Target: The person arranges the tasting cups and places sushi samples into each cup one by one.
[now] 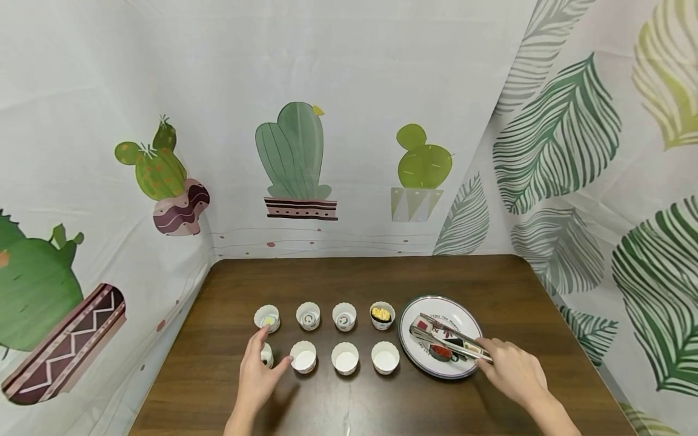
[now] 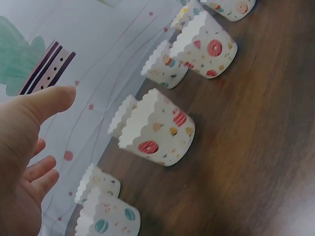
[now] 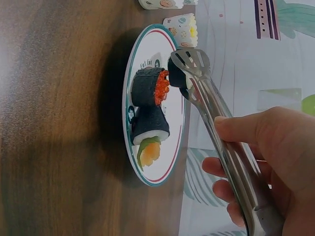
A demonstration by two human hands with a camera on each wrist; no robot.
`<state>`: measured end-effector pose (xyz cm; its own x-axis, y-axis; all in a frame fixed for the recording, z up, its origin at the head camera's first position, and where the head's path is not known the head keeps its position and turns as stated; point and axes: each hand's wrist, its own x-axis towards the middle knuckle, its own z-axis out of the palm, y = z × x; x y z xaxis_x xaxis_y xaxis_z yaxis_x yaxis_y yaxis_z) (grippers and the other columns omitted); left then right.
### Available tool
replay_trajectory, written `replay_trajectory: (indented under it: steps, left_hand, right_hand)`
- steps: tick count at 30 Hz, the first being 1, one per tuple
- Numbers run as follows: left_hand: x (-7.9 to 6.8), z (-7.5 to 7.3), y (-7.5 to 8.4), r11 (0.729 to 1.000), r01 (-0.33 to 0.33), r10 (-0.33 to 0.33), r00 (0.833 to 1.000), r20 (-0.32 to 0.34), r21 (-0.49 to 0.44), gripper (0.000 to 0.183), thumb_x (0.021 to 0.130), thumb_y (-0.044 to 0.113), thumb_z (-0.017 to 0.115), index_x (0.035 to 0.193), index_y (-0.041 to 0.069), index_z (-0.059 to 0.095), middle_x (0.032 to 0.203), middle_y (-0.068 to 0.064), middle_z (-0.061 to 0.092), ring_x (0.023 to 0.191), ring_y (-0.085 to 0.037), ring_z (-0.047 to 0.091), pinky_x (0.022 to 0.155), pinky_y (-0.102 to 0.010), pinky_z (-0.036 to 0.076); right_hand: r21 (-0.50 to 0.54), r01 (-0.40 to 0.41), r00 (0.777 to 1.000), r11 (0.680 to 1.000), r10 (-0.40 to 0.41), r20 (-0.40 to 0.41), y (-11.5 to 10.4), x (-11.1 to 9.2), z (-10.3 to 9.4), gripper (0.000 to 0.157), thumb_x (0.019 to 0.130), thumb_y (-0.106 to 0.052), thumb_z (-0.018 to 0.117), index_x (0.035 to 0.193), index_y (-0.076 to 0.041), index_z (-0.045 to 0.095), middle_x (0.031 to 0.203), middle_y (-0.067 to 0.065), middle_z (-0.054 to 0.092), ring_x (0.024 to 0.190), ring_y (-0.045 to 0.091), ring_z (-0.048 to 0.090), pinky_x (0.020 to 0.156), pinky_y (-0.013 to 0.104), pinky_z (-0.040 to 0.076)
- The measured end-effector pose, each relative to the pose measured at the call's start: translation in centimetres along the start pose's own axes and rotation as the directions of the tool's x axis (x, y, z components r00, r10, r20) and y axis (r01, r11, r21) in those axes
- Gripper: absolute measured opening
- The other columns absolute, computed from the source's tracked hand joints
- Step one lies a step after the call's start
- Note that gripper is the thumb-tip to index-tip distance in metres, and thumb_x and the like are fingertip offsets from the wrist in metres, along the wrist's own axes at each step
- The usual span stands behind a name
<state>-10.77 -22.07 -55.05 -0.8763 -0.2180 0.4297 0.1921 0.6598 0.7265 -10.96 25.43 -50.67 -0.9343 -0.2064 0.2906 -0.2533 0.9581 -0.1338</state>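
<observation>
My right hand (image 1: pixel 515 369) grips metal tongs (image 3: pixel 224 142) over a round plate (image 1: pixel 406 348) with a coloured rim. The slotted tong tips are beside a dark seaweed-wrapped sushi piece (image 3: pixel 176 74); whether they pinch it I cannot tell. Also on the plate are sushi topped with red roe (image 3: pixel 161 87) and a seaweed cone (image 3: pixel 151 120) with yellow and green filling. My left hand (image 1: pixel 259 372), thumb and fingers apart, hovers at the front-left paper cup (image 1: pixel 266 356), partly covering it. In the left wrist view that hand (image 2: pixel 19 147) holds nothing.
Paper cups stand in two rows on the brown table (image 1: pixel 349 278). The back-right cup (image 1: pixel 382 325) contains yellow-topped sushi (image 1: pixel 380 314); small items show in other back cups (image 1: pixel 308 317). White insides show in three front cups (image 1: pixel 345 358). Printed cloth (image 1: pixel 360 72) hangs around the table.
</observation>
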Motion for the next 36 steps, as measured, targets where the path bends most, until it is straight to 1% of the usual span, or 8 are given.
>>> replay_trajectory:
  steps: [4, 6, 10, 12, 14, 21, 25, 36]
  left_hand:
    - [-0.3, 0.7, 0.1, 1.000, -0.017, 0.018, 0.999, 0.034, -0.013, 0.083, 0.058, 0.005, 0.085, 0.131, 0.003, 0.046, 0.128, -0.014, 0.050, 0.114, -0.028, 0.051, 0.092, 0.000, 0.025]
    - [-0.4, 1.0, 0.2, 1.000, -0.015, 0.016, 0.998, 0.053, -0.016, 0.084, 0.058, 0.007, 0.085, 0.132, 0.005, 0.045, 0.130, -0.012, 0.050, 0.116, -0.027, 0.050, 0.094, -0.005, 0.029]
    - [-0.7, 1.7, 0.4, 1.000, -0.012, 0.011, 0.997, 0.075, 0.008, 0.087, 0.057, 0.010, 0.086, 0.134, 0.009, 0.044, 0.130, -0.008, 0.051, 0.117, -0.025, 0.050, 0.093, -0.025, 0.040]
    - [-0.9, 2.1, 0.3, 1.000, -0.008, 0.007, 0.996, 0.083, 0.010, 0.088, 0.057, 0.011, 0.086, 0.134, 0.010, 0.044, 0.131, -0.008, 0.051, 0.117, -0.025, 0.050, 0.091, -0.035, 0.043]
    - [-1.0, 2.4, 0.3, 1.000, -0.006, 0.005, 0.996, 0.090, 0.012, 0.089, 0.056, 0.012, 0.086, 0.134, 0.010, 0.044, 0.131, -0.009, 0.051, 0.116, -0.026, 0.051, 0.090, -0.040, 0.044]
    - [-1.5, 3.5, -0.4, 0.999, 0.046, -0.045, 0.988, 0.148, -0.005, 0.091, 0.058, 0.014, 0.086, 0.136, 0.007, 0.041, 0.134, -0.012, 0.046, 0.121, -0.029, 0.046, 0.095, -0.046, 0.040]
    - [-1.8, 4.0, -1.1, 0.999, 0.054, -0.055, 0.984, 0.169, 0.009, 0.092, 0.057, 0.015, 0.087, 0.135, 0.003, 0.041, 0.133, -0.016, 0.047, 0.121, -0.033, 0.046, 0.095, -0.049, 0.038]
    - [-2.3, 5.3, -2.4, 0.999, 0.034, -0.039, 0.989, 0.140, 0.042, 0.091, 0.054, 0.013, 0.087, 0.133, 0.002, 0.043, 0.125, -0.017, 0.052, 0.111, -0.032, 0.053, 0.090, -0.047, 0.042]
  right_hand:
    - [0.003, 0.004, 1.000, 1.000, -0.004, -0.001, -0.1, 0.1, -0.1, 0.036, 0.069, -0.026, 0.075, 0.101, -0.012, 0.068, 0.089, 0.004, 0.068, 0.079, 0.027, 0.064, 0.055, 0.043, 0.047]
    - [0.005, 0.008, 1.000, 1.000, -0.008, -0.005, -0.2, 0.2, -0.1, 0.036, 0.069, -0.026, 0.075, 0.101, -0.012, 0.068, 0.088, 0.004, 0.068, 0.079, 0.027, 0.063, 0.055, 0.043, 0.047]
    - [0.008, 0.008, 1.000, 1.000, -0.008, -0.009, -0.3, 0.2, -0.2, 0.036, 0.069, -0.026, 0.076, 0.101, -0.013, 0.068, 0.089, 0.004, 0.068, 0.079, 0.027, 0.063, 0.055, 0.042, 0.047]
    - [0.008, 0.010, 1.000, 1.000, -0.010, -0.012, -0.4, 0.3, -0.3, 0.036, 0.068, -0.026, 0.076, 0.101, -0.013, 0.068, 0.089, 0.003, 0.068, 0.078, 0.026, 0.064, 0.054, 0.042, 0.047]
    - [0.007, 0.015, 1.000, 1.000, -0.015, -0.016, -0.5, 0.3, -0.3, 0.036, 0.068, -0.026, 0.076, 0.101, -0.013, 0.068, 0.089, 0.003, 0.068, 0.077, 0.026, 0.064, 0.054, 0.042, 0.047]
    - [0.007, 0.023, 1.000, 1.000, -0.023, -0.020, -0.7, 0.6, -0.4, 0.038, 0.069, -0.027, 0.076, 0.103, -0.013, 0.067, 0.089, 0.004, 0.067, 0.078, 0.027, 0.064, 0.052, 0.043, 0.046]
    - [0.007, 0.027, 0.999, 1.000, -0.027, -0.024, -0.8, 0.7, -0.6, 0.038, 0.069, -0.027, 0.076, 0.103, -0.013, 0.067, 0.089, 0.003, 0.067, 0.077, 0.026, 0.063, 0.051, 0.041, 0.046]
    - [0.020, 0.036, 0.998, 0.999, -0.035, -0.047, -1.5, 1.1, -0.7, 0.037, 0.070, -0.026, 0.073, 0.104, -0.014, 0.067, 0.090, 0.002, 0.068, 0.079, 0.025, 0.064, 0.051, 0.040, 0.046]
